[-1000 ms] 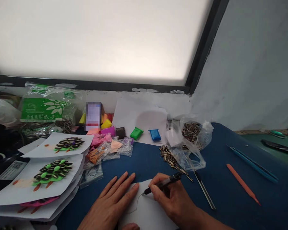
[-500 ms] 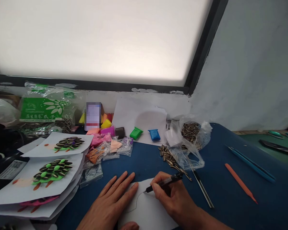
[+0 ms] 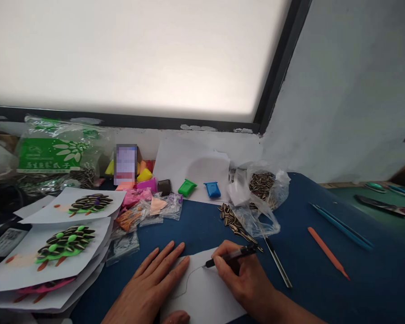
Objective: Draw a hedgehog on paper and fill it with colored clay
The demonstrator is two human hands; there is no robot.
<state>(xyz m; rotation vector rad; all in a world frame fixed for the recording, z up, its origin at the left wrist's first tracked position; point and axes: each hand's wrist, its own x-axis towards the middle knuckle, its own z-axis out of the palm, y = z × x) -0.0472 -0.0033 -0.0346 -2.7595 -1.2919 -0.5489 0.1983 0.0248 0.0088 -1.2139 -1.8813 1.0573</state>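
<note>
A white sheet of paper (image 3: 202,292) lies on the blue tabletop, bearing a thin curved pencil-like line. My right hand (image 3: 245,274) grips a black pen (image 3: 231,255), its tip touching the paper at the upper end of that line. Flat across the paper's left edge rests my left hand (image 3: 151,283), fingers stretched out and thumb lower on the sheet. Beyond the hands, a small heap of striped sunflower seeds (image 3: 232,220) spills beside a clear plastic bag of seeds (image 3: 261,184).
At left sits a stack of papers (image 3: 87,252) with seed-and-clay hedgehog pictures. Behind are clay packets, green (image 3: 187,187) and blue (image 3: 212,189), and a green-labelled seed bag (image 3: 50,153). To the right lie a metal-bladed tool (image 3: 278,263), an orange clay tool (image 3: 328,253) and blue tweezers (image 3: 340,226).
The view has shifted slightly, so most things appear a little further left. The drawn line reaches slightly further right, with the pen still at its end. The left hand stays flat.
</note>
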